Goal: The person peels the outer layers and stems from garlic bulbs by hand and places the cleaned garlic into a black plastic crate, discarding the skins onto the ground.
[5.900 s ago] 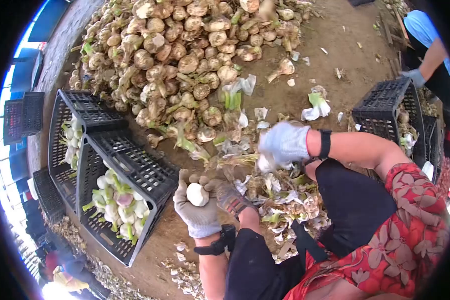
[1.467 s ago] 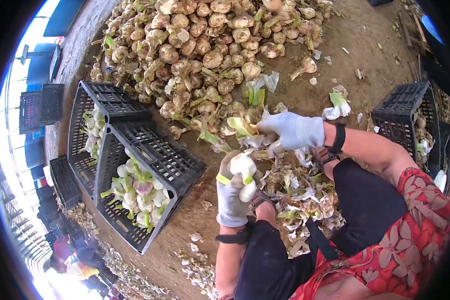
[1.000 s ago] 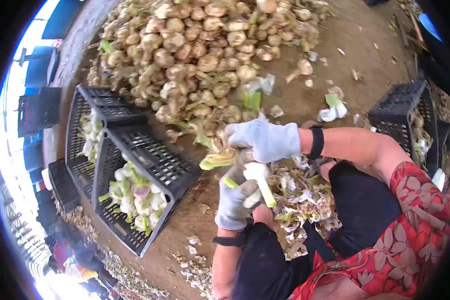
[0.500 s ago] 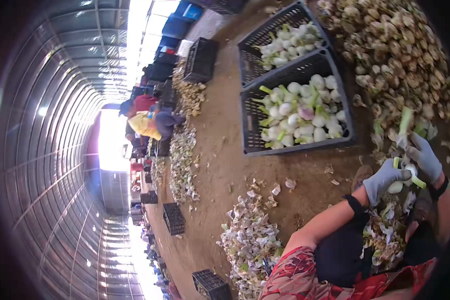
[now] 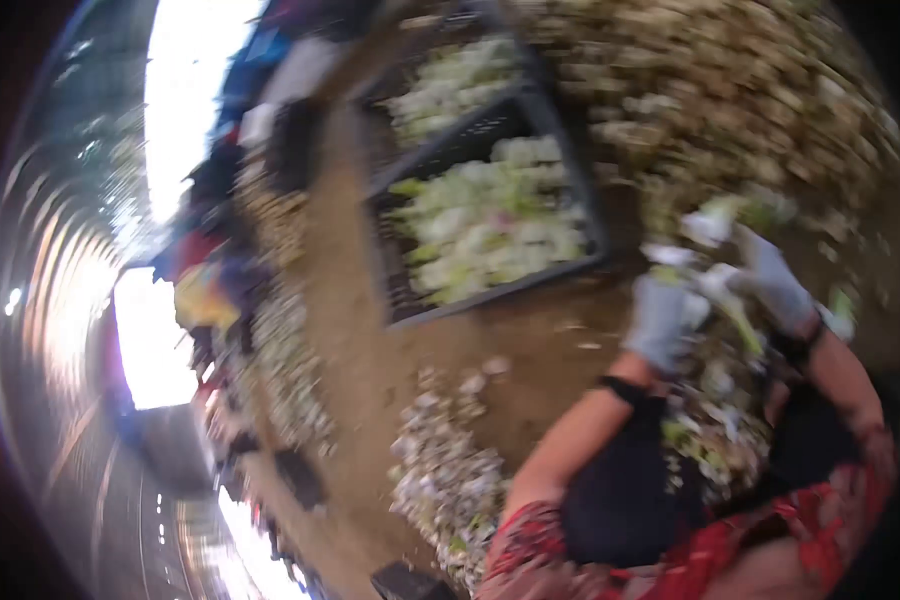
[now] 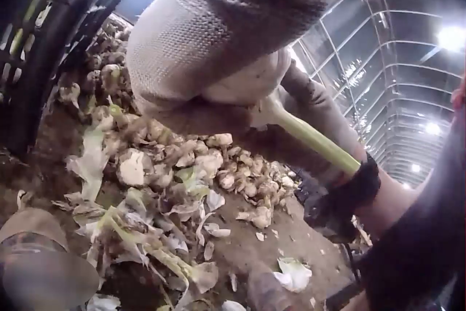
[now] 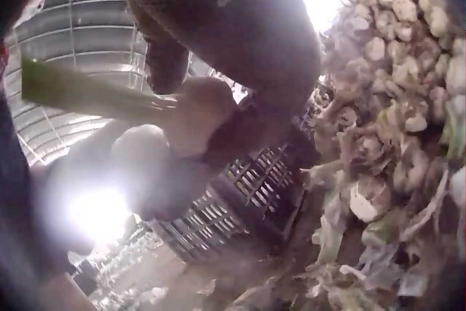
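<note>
Blurred in the head view, my gloved left hand (image 5: 660,325) grips pale garlic with a green stalk (image 5: 742,322). My gloved right hand (image 5: 778,285) is close on its right, fingers at the same garlic. In the left wrist view my left hand (image 6: 211,42) curls round a white bulb (image 6: 251,82) with a long stalk (image 6: 313,140); part of the bulb is hidden. From the right wrist, my right hand (image 7: 226,27) has its fingers round a bulb (image 7: 204,111), with another bulb (image 7: 142,144) just below. Loose white-and-green pieces (image 5: 710,226) show beyond the hands.
Two black crates (image 5: 592,215) with trimmed garlic stand left of the hands. A large heap of untrimmed garlic (image 5: 730,100) covers the upper right. Peelings (image 5: 445,460) lie on the ground, and people (image 5: 210,290) are far left.
The head view has swung left, then partly back, and blurred. The right hand has left the bulb pile and come to the garlic in the left hand, which keeps its grip.
</note>
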`<state>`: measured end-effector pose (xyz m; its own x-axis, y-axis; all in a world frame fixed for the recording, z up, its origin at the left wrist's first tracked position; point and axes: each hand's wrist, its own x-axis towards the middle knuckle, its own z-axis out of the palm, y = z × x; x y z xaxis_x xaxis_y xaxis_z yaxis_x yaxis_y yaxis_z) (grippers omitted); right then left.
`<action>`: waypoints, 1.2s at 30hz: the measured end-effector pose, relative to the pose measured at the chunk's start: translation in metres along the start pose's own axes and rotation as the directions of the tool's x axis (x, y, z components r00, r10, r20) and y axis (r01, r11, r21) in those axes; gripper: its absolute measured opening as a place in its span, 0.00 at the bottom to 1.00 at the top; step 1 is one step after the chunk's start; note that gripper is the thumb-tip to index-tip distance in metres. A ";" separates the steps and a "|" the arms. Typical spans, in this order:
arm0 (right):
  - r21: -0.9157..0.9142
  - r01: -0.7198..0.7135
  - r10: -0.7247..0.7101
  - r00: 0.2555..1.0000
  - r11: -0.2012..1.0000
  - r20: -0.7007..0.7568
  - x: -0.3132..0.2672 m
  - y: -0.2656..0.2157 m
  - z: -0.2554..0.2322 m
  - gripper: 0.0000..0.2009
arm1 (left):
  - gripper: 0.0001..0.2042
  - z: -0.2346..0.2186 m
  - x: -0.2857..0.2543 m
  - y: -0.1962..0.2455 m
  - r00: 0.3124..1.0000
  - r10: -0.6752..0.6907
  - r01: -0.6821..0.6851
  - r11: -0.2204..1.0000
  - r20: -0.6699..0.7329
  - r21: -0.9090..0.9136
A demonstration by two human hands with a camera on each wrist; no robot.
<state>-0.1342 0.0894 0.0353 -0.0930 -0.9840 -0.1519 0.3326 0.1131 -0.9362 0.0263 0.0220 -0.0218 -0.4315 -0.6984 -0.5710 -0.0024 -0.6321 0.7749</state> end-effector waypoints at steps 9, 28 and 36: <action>0.652 -0.038 0.011 0.999 0.757 0.045 -0.015 0.057 -0.064 0.37 | 0.12 0.006 0.027 -0.037 0.888 -0.457 0.456 0.857 -0.055 0.242; -0.440 -0.239 0.052 0.917 0.865 -0.395 -0.014 0.040 -0.081 0.42 | 0.21 0.046 0.004 -0.016 0.956 0.048 -0.171 0.893 0.289 0.417; -0.557 -0.078 -0.193 0.891 0.827 -0.410 -0.012 0.065 -0.060 0.27 | 0.16 0.044 0.005 -0.018 0.952 0.192 -0.297 0.775 0.240 0.558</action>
<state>-0.1676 0.1165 -0.0427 -0.5321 -0.8424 -0.0852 -0.2402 0.2467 -0.9389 -0.0152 0.0450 -0.0268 -0.6274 -0.7056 -0.3295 -0.3771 -0.0950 0.9213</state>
